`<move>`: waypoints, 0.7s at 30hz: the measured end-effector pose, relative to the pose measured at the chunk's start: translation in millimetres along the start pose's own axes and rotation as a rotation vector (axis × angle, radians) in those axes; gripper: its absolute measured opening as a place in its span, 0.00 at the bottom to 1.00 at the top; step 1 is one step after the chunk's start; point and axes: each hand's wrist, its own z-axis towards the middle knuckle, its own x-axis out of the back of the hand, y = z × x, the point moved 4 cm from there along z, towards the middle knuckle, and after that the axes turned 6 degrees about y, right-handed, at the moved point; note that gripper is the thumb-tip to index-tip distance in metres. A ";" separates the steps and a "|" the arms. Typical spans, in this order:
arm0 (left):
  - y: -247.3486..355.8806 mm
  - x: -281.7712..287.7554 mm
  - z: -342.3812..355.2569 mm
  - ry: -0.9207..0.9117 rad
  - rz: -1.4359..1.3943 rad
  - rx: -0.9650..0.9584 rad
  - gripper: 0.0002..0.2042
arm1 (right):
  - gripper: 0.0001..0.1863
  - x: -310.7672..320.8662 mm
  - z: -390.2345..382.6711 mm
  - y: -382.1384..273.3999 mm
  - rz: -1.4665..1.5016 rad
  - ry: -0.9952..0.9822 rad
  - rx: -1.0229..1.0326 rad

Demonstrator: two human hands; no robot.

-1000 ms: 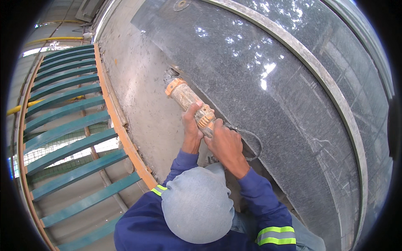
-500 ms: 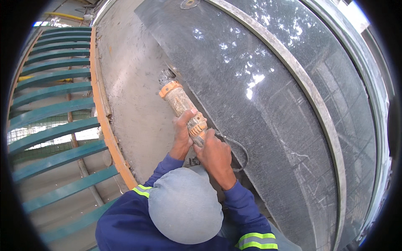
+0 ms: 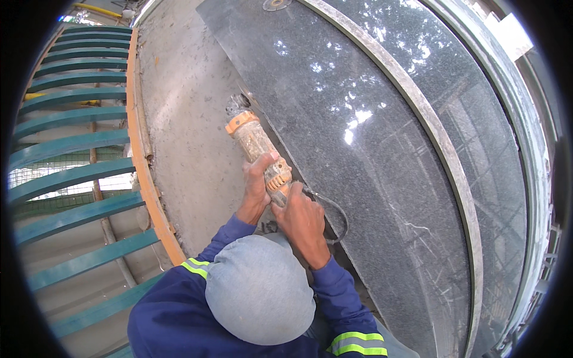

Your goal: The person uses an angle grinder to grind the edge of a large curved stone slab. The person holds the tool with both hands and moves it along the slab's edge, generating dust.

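While both hands clamp the dusty orange-and-beige angle grinder (image 3: pixel 258 149), its head sits at the near edge of the dark polished granite slab (image 3: pixel 370 137). Left hand (image 3: pixel 258 182) wraps the body, right hand (image 3: pixel 303 218) the rear; edge grinding looks underway, calling for steady travel along the edge.

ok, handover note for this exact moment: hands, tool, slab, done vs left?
Left hand: wrapped around the body of the angle grinder.
Right hand: gripping the grinder's rear end, cable looping off beside it.
Grinder head sits at the left edge of the dark polished stone slab, beside the dusty concrete bench.
Done: cannot tell how much of the edge is worked.
Left: likely the rest of that edge.
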 end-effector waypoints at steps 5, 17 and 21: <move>2.9 -2.8 -4.9 -0.005 0.013 -0.011 0.16 | 0.22 4.0 -1.8 -2.5 -0.006 -0.013 -0.013; 2.3 0.2 3.1 -0.033 -0.014 0.001 0.17 | 0.22 -1.5 2.8 0.1 0.011 0.016 0.012; 2.7 0.5 -2.3 -0.006 0.010 0.012 0.18 | 0.21 0.2 -1.0 -1.6 0.008 0.019 0.012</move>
